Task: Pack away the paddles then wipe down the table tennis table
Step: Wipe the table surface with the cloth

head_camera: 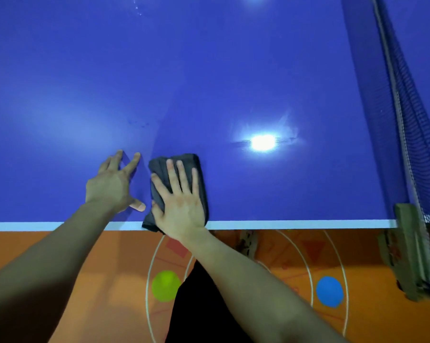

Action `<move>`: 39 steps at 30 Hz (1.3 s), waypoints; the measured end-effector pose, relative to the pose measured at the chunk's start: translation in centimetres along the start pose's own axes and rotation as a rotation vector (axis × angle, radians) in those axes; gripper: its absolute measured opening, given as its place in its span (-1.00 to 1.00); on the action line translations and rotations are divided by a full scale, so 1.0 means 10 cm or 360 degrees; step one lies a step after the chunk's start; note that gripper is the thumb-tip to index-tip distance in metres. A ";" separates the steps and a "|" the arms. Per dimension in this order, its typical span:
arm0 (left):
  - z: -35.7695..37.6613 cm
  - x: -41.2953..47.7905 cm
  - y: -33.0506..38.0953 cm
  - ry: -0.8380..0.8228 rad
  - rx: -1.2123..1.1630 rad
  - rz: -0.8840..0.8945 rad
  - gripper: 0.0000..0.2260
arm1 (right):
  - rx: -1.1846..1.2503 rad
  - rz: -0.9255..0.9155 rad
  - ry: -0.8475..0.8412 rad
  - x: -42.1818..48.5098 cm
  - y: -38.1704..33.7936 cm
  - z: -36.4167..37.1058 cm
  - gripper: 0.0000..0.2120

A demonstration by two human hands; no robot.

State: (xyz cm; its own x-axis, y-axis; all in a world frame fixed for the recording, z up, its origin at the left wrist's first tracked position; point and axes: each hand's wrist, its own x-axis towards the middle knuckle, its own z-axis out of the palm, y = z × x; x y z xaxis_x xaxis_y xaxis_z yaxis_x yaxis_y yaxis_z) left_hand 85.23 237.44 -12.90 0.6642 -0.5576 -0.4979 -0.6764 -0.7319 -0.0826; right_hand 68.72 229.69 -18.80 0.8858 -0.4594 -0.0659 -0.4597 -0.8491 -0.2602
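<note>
The blue table tennis table (233,70) fills the upper view, its white edge line running along the near side. A folded dark grey cloth (199,191) lies on the table by that edge, one corner hanging over it. My right hand (181,201) presses flat on the cloth with fingers straight and spread. Just left of it, my left hand (115,184) rests on the bare table surface on spread fingertips and thumb, holding nothing. No paddles are in view.
The black net (407,115) with its white top band crosses the table at the right, clamped by a post (407,243) at the table's side. Below the edge is an orange floor with white curved lines, a green dot (165,285) and a blue dot (329,290).
</note>
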 end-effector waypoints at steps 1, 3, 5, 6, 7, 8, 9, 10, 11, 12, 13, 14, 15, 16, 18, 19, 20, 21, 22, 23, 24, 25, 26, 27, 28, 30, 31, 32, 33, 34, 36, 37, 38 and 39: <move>0.01 0.00 -0.01 -0.0004 -0.0014 -0.0005 0.41 | 0.0028 -0.0075 0.0020 -0.02 0.09 0.01 -0.33; 0.00 0.01 -0.01 -0.0033 -0.0034 0.0000 0.40 | 0.0073 -0.0136 0.0085 -0.19 0.50 -0.05 -0.34; 0.00 0.03 -0.03 -0.0053 -0.0035 0.0014 0.41 | 0.0004 0.0038 0.0128 -0.59 1.15 -0.19 -0.32; 0.00 0.03 -0.04 -0.0048 -0.0025 0.0013 0.41 | -0.0046 0.0196 0.0176 -0.81 1.52 -0.28 -0.31; 0.00 0.04 -0.04 -0.0044 -0.0013 0.0015 0.41 | -0.0069 0.0370 0.0228 -1.03 1.87 -0.38 -0.31; 0.01 0.05 -0.05 -0.0043 -0.0005 0.0022 0.41 | -0.0079 0.0565 0.0274 -1.20 2.16 -0.46 -0.32; 0.02 0.05 -0.05 -0.0035 -0.0001 0.0027 0.42 | -0.0085 0.0775 0.0297 -1.30 2.36 -0.52 -0.32; 0.03 0.06 -0.05 -0.0026 0.0002 0.0025 0.42 | -0.0087 0.0979 0.0297 -1.31 2.43 -0.53 -0.32; 0.03 0.07 -0.05 -0.0027 0.0010 0.0023 0.43 | -0.0093 0.1148 0.0306 -1.23 2.40 -0.50 -0.31; 0.02 0.07 -0.04 -0.0032 0.0021 0.0024 0.43 | -0.0096 0.1267 0.0324 -1.09 2.26 -0.45 -0.29; 0.02 0.08 -0.04 -0.0027 0.0027 0.0024 0.44 | -0.0103 0.1306 0.0341 -0.91 2.05 -0.41 -0.27; 0.03 0.09 -0.04 -0.0013 0.0027 0.0024 0.44 | -0.0118 0.1242 0.0325 -0.69 1.77 -0.36 -0.27; 0.04 0.09 -0.05 0.0005 0.0025 0.0026 0.44 | -0.0138 0.1078 0.0286 -0.46 1.46 -0.30 -0.28; 0.05 0.10 -0.05 0.0022 0.0022 0.0029 0.44 | -0.0138 0.0856 0.0240 -0.21 1.12 -0.23 -0.29; 0.05 0.10 -0.07 0.0033 0.0026 0.0034 0.44 | -0.0093 0.0433 0.0135 0.26 0.50 -0.14 -0.33; 0.05 0.09 -0.07 0.0029 0.0023 0.0035 0.44 | -0.0076 0.0264 0.0074 0.44 0.30 -0.12 -0.33; 0.04 0.10 -0.08 0.0014 0.0008 0.0033 0.44 | -0.0069 0.0128 0.0025 0.57 0.22 -0.11 -0.34; 0.02 0.12 -0.09 -0.0015 -0.0013 0.0029 0.41 | -0.0070 0.0013 0.0003 0.65 0.24 -0.10 -0.33; -0.02 0.15 -0.10 -0.0052 -0.0034 0.0024 0.36 | -0.0049 -0.0092 0.0021 0.68 0.36 -0.11 -0.34; -0.08 0.18 -0.12 -0.0077 -0.0056 0.0030 0.26 | 0.0002 -0.0175 0.0076 0.65 0.56 -0.15 -0.34; -0.14 0.22 -0.14 -0.0068 -0.0076 0.0053 0.10 | 0.0037 -0.0210 0.0137 0.58 0.83 -0.20 -0.35; -0.18 0.27 -0.16 -0.0030 -0.0085 0.0086 -0.09 | 0.0054 -0.0160 0.0199 0.49 1.14 -0.26 -0.36; -0.22 0.31 -0.19 0.0011 -0.0072 0.0118 -0.27 | 0.0060 -0.0024 0.0257 0.38 1.51 -0.33 -0.36; -0.25 0.36 -0.20 0.0039 -0.0053 0.0138 -0.38 | 0.0044 0.0171 0.0307 0.26 1.92 -0.42 -0.35; -0.28 0.40 -0.19 0.0059 -0.0043 0.0146 -0.44 | 0.0022 0.0409 0.0351 0.14 2.34 -0.52 -0.35; -0.35 0.47 -0.11 0.0080 -0.0067 0.0157 -0.48 | -0.0008 0.0943 0.0423 -0.14 3.09 -0.72 -0.34; -0.38 0.51 -0.07 0.0092 -0.0089 0.0163 -0.49 | -0.0014 0.1179 0.0445 -0.24 3.33 -0.79 -0.34; -0.41 0.55 -0.03 0.0103 -0.0111 0.0167 -0.51 | -0.0023 0.1362 0.0453 -0.29 3.47 -0.82 -0.34; -0.44 0.59 0.01 0.0108 -0.0123 0.0171 -0.52 | -0.0030 0.1490 0.0448 -0.28 3.51 -0.81 -0.33; -0.47 0.62 0.03 0.0104 -0.0121 0.0174 -0.52 | -0.0035 0.1576 0.0450 -0.21 3.45 -0.79 -0.32; -0.54 0.69 0.04 0.0099 -0.0112 0.0176 -0.52 | -0.0086 0.1614 0.0454 0.11 3.06 -0.74 -0.31; -0.57 0.72 0.03 0.0101 -0.0110 0.0181 -0.51 | -0.0137 0.1519 0.0433 0.32 2.75 -0.69 -0.30; -0.61 0.76 0.01 0.0102 -0.0112 0.0187 -0.50 | -0.0160 0.1354 0.0392 0.58 2.38 -0.64 -0.30; -0.65 0.80 -0.02 0.0102 -0.0116 0.0188 -0.49 | -0.0143 0.1136 0.0340 0.86 1.97 -0.59 -0.29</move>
State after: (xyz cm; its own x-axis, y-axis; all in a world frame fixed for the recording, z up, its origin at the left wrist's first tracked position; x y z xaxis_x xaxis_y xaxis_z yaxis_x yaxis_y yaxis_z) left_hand 92.73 230.57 -11.26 0.6018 -0.6636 -0.4444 -0.7276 -0.6850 0.0374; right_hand 66.92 207.52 -18.83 0.3431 -0.9393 0.0014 -0.9294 -0.3397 -0.1441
